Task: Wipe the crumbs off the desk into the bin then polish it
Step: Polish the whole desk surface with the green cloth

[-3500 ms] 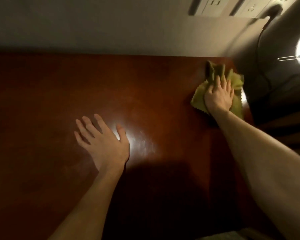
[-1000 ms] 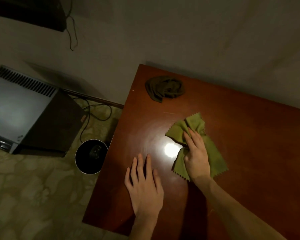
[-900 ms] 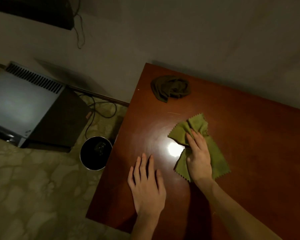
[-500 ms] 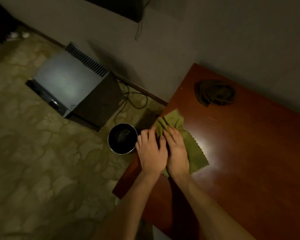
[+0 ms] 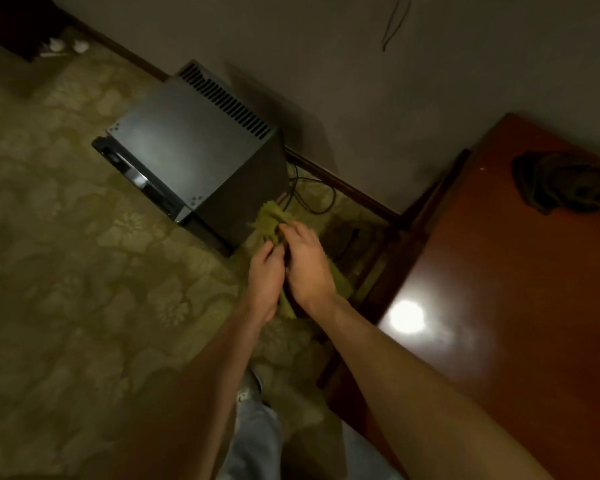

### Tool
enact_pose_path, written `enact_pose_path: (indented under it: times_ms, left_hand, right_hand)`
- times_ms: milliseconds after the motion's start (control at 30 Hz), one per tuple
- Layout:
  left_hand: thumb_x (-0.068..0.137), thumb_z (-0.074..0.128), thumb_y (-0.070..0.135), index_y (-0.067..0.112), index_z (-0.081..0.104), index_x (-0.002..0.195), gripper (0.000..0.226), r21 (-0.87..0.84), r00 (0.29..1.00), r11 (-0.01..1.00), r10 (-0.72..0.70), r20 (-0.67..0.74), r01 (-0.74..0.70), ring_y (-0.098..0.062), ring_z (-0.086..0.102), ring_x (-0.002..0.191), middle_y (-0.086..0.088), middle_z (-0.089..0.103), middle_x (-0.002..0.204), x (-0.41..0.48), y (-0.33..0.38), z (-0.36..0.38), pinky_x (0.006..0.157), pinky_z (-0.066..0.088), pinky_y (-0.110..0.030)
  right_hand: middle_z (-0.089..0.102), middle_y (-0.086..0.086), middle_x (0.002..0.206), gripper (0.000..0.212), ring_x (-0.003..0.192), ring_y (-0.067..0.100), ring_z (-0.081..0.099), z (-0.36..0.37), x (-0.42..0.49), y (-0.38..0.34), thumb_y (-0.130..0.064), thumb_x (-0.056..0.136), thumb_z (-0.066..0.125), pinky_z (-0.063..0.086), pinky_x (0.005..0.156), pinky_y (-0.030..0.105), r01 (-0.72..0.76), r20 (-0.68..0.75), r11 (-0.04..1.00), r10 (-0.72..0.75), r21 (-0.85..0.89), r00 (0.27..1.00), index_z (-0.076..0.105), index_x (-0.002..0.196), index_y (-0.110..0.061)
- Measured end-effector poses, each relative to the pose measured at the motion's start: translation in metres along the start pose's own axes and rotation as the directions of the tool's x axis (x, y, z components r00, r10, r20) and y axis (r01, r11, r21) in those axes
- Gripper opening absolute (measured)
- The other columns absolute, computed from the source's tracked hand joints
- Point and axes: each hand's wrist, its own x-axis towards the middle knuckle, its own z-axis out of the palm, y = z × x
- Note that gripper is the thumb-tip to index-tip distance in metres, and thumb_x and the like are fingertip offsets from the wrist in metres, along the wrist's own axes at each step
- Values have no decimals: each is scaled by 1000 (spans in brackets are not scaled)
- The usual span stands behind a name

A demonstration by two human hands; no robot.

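Both hands are off the desk, out over the floor to its left. My left hand (image 5: pixel 265 282) and my right hand (image 5: pixel 307 265) are close together, each gripping the green cloth (image 5: pixel 270 220), which sticks out beyond the fingers and hangs below the wrists. The bin is hidden under my hands and the cloth. The red-brown desk (image 5: pixel 520 323) fills the right side, with a lamp glare on it. A dark crumpled cloth (image 5: pixel 565 181) lies near its far left corner.
A grey box-shaped appliance (image 5: pixel 187 157) with a vent grille stands on the patterned carpet against the wall, with cables (image 5: pixel 312 199) behind it. My trouser leg and shoe (image 5: pixel 252 403) show below my arms. A cord (image 5: pixel 394 22) hangs on the wall.
Both hands carried the green cloth from the desk's left edge out over the floor where the bin stood. The view swung left, and the bin is now covered.
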Motion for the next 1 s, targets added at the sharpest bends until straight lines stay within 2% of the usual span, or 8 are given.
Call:
enact_pose_path:
  times_ms: [100, 233, 433, 567, 633, 800, 933, 1000]
  left_hand:
    - [110, 51, 28, 28, 69, 98, 22, 157, 998, 986, 58, 26, -62, -17, 70, 84, 2, 72, 90, 34, -30, -42, 73, 55, -34]
    - [111, 49, 23, 31, 56, 83, 29, 284, 991, 954, 68, 115, -99, -7, 59, 75, 7, 62, 83, 43, -45, -50, 65, 41, -23]
    - [110, 50, 31, 23, 62, 98, 19, 143, 984, 974, 166, 62, -174, -12, 63, 77, 2, 67, 89, 32, 3, -48, 67, 51, -30]
    - [102, 57, 54, 29, 52, 124, 34, 51, 948, 991, 106, 299, -127, -11, 67, 103, 6, 67, 113, 16, 67, -28, 84, 55, -25]
    - [85, 66, 71, 36, 40, 142, 71, 61, 891, 982, 136, 434, -180, -15, 68, 114, 3, 67, 126, 6, 95, -2, 100, 56, -37]
    - [86, 80, 54, 44, 16, 161, 99, 169, 653, 842, 255, 714, -513, -9, 65, 101, 8, 57, 121, -55, 153, 90, 85, 53, -21]
    - [71, 76, 74, 56, 41, 149, 88, 152, 469, 701, 284, 836, -696, -10, 54, 120, 12, 42, 125, -92, 173, 158, 107, 46, -28]
    - [68, 78, 74, 46, 57, 139, 79, 144, 356, 608, 244, 902, -781, -9, 52, 127, 12, 44, 130, -107, 178, 192, 113, 42, -28]
  right_hand:
    - [52, 6, 146, 52, 133, 21, 54, 29, 5, 3, 1, 100, 56, 51, 110, 39, -65, 28, 997, 66, -35, 997, 51, 150, -12]
    - [57, 7, 137, 44, 125, 22, 58, 45, 5, 8, 2, 98, 59, 53, 106, 39, -87, 33, 989, 92, -123, 995, 60, 141, -10]
    - [60, -3, 125, 31, 114, 12, 60, 14, 9, -14, -12, 103, 57, 56, 98, 35, -91, -143, 996, 87, -21, 986, 65, 132, -17]
    - [61, -4, 114, 23, 102, 7, 60, -65, -1, -20, -12, 101, 62, 52, 88, 24, -67, -394, 985, 125, 157, 911, 68, 123, -14]
    - [64, -2, 108, 18, 97, 9, 62, -112, -11, -12, -11, 100, 63, 50, 86, 23, -66, -512, 963, 195, 260, 837, 70, 117, -11]
    - [68, -3, 78, 20, 72, 8, 61, -222, -59, 34, -20, 105, 60, 47, 67, 24, -228, -404, 796, 503, 560, 764, 67, 87, -15]
    - [67, 0, 72, 33, 68, 11, 61, -291, -111, 82, -29, 104, 63, 48, 66, 36, -388, -227, 657, 651, 646, 724, 67, 83, -5]
    - [76, 8, 88, 31, 81, 20, 72, -322, -134, 102, -29, 101, 69, 57, 71, 38, -395, -39, 415, 728, 819, 684, 73, 101, 2]
